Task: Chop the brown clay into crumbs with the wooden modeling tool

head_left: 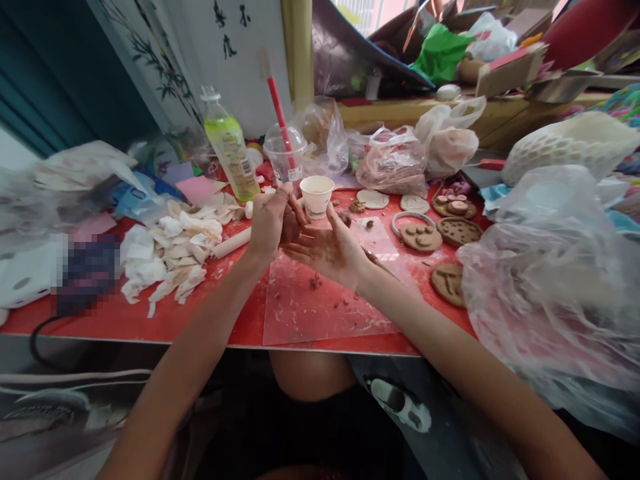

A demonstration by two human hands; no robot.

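Observation:
My left hand (270, 223) is closed in a pinch above the far part of the clear plastic sheet (300, 323). What lies between its fingers, if anything, is too small and shaded to tell. My right hand (337, 253) faces it, palm turned up, with fingers stretched and thumb raised; its fingertips meet or almost meet the left hand. Brown smudges mark the palm. Just behind both hands stands a small white paper cup (317, 199). Dark brown clay crumbs (315, 283) dot the sheet. A slim tool (377, 260) lies partly hidden behind my right wrist.
At left are a pale rolling pin (233, 243), crumpled tissues (175, 247) and a green drink bottle (230, 153). A plastic cup (285, 150) with a red straw stands behind. Decorated clay discs (421, 238) and plastic bags (555, 267) lie right on the red table (200, 320).

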